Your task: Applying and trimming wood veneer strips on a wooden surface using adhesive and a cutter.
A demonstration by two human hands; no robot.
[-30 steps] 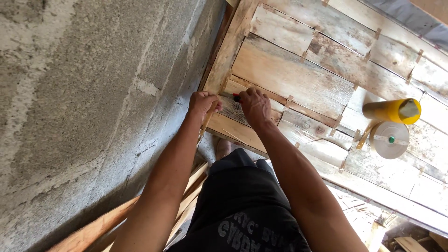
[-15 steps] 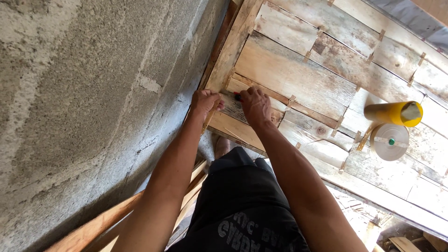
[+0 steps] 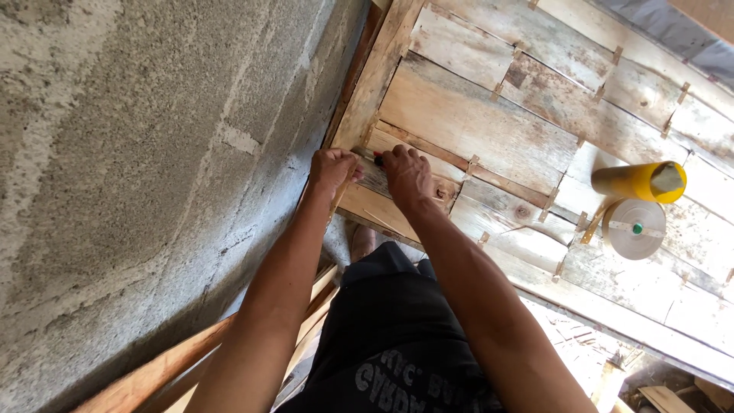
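Both my hands rest close together on a worn wooden plank [image 3: 428, 115] of a boarded surface, right beside a rough concrete wall [image 3: 153, 153]. My left hand [image 3: 331, 170] is curled into a fist at the plank's edge by the wall; what it grips is hidden. My right hand [image 3: 407, 176] presses on the plank with bent fingers, pinching a small dark and red object [image 3: 377, 159] that shows between the two hands. My dark shorts [image 3: 397, 336] fill the bottom of the view.
A yellow tube [image 3: 634, 182] lies on the planks at the right, with a pale roll of tape [image 3: 634, 228] just below it. Small wooden wedges sit between the boards. Loose timber battens [image 3: 191, 359] lean along the wall at the lower left.
Both hands have stayed at the same spot on the plank, with only a slight shift of the fingers. The small dark object between them shows less than a second ago.
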